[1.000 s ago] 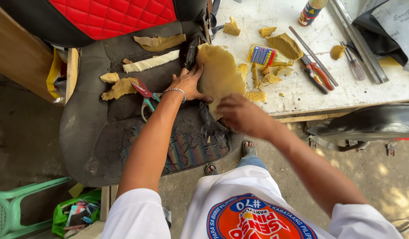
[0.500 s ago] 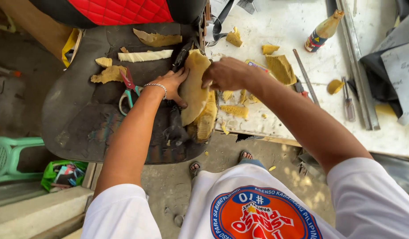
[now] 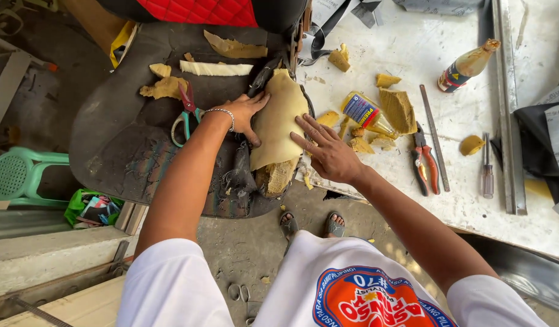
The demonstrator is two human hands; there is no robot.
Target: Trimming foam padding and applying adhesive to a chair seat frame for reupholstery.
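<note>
1. Foam piece (image 3: 279, 121): tan, flat-ish slab, lying on the right edge of the dark seat base (image 3: 122, 139), right where the seat meets the table (image 3: 413, 36). Long axis runs away from me, top end toward the red seat back (image 3: 201, 9), near end overhanging a crumbly worn foam chunk (image 3: 278, 177).
2. Left hand (image 3: 243, 112): on the foam's left edge, fingers spread, thumb curled at the side. Open, pressing rather than gripping, as far as I can tell.
3. Right hand (image 3: 325, 151): flat, fingers splayed, fingertips on the foam's right lower edge. Palm sits off the foam over the table rim. Holds nothing.
4. Key relation: foam lies between both hands, just ahead of them. Left hand is further up its length, right hand lower; both touching, so neither is clearly nearer.
5. Left of the left wrist: scissors (image 3: 184, 112) with red and teal handles on the seat, near foam scraps (image 3: 164, 88).
6. Right of the foam on the table: glue bottle (image 3: 364, 112) lying down, more foam bits, pliers (image 3: 426, 160), screwdriver (image 3: 486, 169), a standing brown bottle (image 3: 467, 63).
7. Green stool (image 3: 19, 175) well apart, far left.
</note>
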